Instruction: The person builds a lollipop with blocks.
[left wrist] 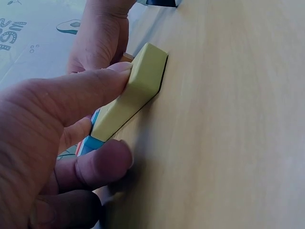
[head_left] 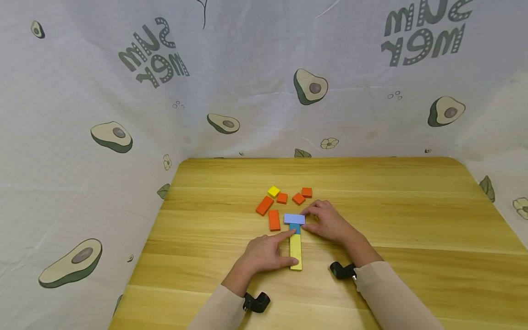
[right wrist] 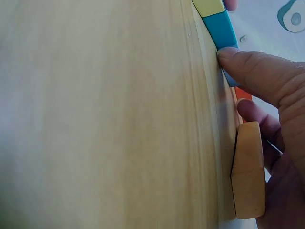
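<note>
Head view: left hand (head_left: pixel 265 253) spread, right hand (head_left: pixel 328 223) pinching
Left spans yellow block (head_left: pixel 295 247) to blue block (head_left: pixel 294 227); right holds lavender block (head_left: pixel 294 219).

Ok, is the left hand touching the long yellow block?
Touching. The left wrist view shows the left hand resting its thumb on the long yellow block, with no gap at the tip.

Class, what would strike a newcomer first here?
A T of flat blocks stands out on the wooden table: lavender rectangle across the far end, then a blue block and long yellow bar, between the left hand and right hand. Behind hangs a white avocado-print sheet.
</note>
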Demonstrator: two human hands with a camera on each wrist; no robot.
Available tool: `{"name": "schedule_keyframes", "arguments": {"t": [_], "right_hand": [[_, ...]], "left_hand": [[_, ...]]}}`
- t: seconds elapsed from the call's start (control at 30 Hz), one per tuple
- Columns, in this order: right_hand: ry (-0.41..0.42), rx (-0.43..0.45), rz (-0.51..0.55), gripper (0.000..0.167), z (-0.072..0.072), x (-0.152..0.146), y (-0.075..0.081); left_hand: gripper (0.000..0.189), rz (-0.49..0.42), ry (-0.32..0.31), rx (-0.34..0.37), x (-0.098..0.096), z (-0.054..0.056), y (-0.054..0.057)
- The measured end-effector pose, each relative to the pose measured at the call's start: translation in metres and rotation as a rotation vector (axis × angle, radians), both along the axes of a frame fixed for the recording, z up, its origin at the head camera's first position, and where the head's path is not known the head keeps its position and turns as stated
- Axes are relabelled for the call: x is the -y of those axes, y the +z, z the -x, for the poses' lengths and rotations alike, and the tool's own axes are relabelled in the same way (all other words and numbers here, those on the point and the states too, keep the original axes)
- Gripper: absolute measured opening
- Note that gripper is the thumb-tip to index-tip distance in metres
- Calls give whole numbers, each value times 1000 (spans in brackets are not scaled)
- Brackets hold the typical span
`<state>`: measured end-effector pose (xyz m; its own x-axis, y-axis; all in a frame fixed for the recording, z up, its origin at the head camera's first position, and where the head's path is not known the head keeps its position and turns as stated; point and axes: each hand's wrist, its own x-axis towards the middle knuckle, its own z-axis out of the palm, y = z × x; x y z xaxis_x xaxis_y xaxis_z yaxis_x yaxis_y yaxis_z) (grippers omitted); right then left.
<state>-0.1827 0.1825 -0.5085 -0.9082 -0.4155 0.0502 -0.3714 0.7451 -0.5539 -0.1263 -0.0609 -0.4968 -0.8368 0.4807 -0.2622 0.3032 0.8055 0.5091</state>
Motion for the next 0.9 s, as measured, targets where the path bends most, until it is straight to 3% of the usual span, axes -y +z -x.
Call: {"name": "schedule_keyframes", "arguments": {"t": [0.6, 0.9], "right_hand": [[10, -10, 5, 29, 0, -1, -1], [13, 25, 11, 31, 2, -3, -1]], "left_hand": [[77, -19, -2, 15, 1, 2, -1], [77, -30, 3, 19, 1, 2, -4]]}}
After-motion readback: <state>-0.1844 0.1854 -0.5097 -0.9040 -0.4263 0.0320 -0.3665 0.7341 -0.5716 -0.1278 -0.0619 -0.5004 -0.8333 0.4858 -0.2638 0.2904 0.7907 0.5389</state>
